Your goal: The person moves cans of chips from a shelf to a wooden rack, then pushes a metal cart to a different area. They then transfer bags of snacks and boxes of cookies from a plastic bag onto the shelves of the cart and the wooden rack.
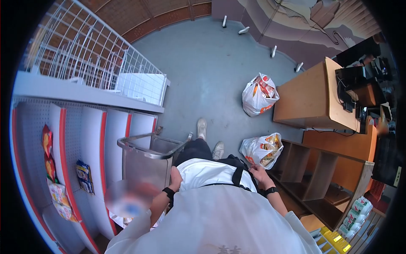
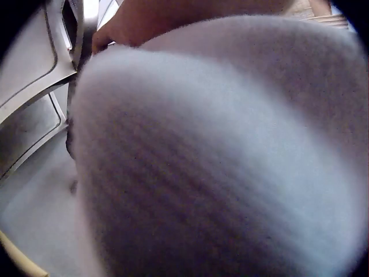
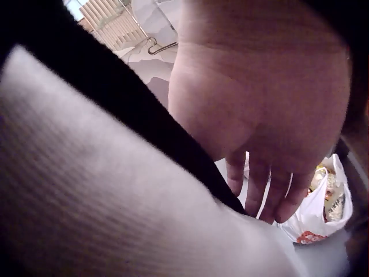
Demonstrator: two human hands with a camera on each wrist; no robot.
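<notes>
I look down my own white shirt (image 1: 211, 178) to my shoes on the grey floor. My left hand (image 1: 174, 178) rests against the left side of my waist, next to the handle of a metal cart (image 1: 148, 154). In the left wrist view, white cloth (image 2: 219, 161) fills the frame and hides the fingers of the left hand (image 2: 130, 23). My right hand (image 1: 258, 172) lies at my right hip. Its fingers (image 3: 271, 196) hang nearly straight and touch a black strap (image 3: 115, 109) over the shirt, holding nothing.
Two full white plastic bags (image 1: 259, 95) (image 1: 262, 150) stand on the floor ahead and to the right. A wooden counter (image 1: 313, 97) and open wooden shelving (image 1: 325, 178) are on the right. Store shelves with snack packets (image 1: 55, 182) and a wire rack (image 1: 84, 55) are on the left.
</notes>
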